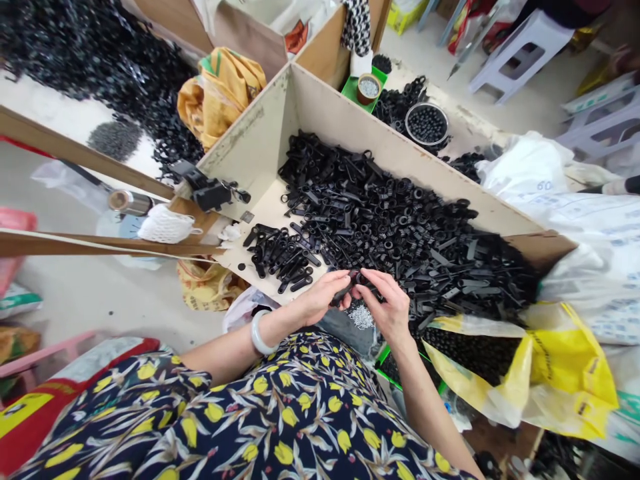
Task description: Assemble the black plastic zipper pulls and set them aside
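Observation:
My left hand (325, 295), with a pale bangle (262, 332) on its wrist, is closed on a small black part (342, 293). Close against it, the fingers of my right hand (387, 303) pinch the other end of that part. Both hands are above the near edge of a large heap of black plastic parts (370, 207). To their left lies a smaller group of black lever-like pieces (285, 257). Small silvery pins (361, 316) show just below my hands.
Low board walls (400, 153) surround the heap. A black clamp-like device (213, 193) is mounted at the left. Yellow bag (570, 367) at right, white sacks (600, 247) behind it. Beyond the wall stand a bowl of black pieces (427, 124) and stools (523, 50).

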`<state>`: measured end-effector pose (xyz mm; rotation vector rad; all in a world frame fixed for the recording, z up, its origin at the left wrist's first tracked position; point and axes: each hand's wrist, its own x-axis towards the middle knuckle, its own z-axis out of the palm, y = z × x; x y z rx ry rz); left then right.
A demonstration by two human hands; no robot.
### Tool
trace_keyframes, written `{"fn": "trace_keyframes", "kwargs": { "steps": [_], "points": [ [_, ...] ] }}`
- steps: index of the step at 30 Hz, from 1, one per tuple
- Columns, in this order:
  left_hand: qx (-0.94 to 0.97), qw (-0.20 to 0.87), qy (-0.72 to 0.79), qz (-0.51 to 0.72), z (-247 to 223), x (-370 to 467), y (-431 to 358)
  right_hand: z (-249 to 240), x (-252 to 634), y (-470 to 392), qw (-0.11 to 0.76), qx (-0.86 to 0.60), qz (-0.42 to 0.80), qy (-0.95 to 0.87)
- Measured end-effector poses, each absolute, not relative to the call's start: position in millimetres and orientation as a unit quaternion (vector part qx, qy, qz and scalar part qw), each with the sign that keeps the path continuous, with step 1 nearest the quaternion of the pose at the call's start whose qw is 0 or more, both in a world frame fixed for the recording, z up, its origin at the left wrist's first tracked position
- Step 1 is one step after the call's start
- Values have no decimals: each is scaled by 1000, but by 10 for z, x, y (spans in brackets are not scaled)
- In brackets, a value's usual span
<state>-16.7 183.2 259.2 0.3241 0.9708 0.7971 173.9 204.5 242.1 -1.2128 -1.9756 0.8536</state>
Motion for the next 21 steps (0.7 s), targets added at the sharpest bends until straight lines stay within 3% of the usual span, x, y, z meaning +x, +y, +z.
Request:
{"fn": "trace_keyframes", "kwargs": {
  "steps": [14,21],
  "points": [
    [143,809,449,353,2538,-244,1863,2413,1746,2110,298,-422,356,-779],
    [275,782,474,297,2573,-317,1886,2482,1815,2218,266,-352,325,-837]
  ]
}}
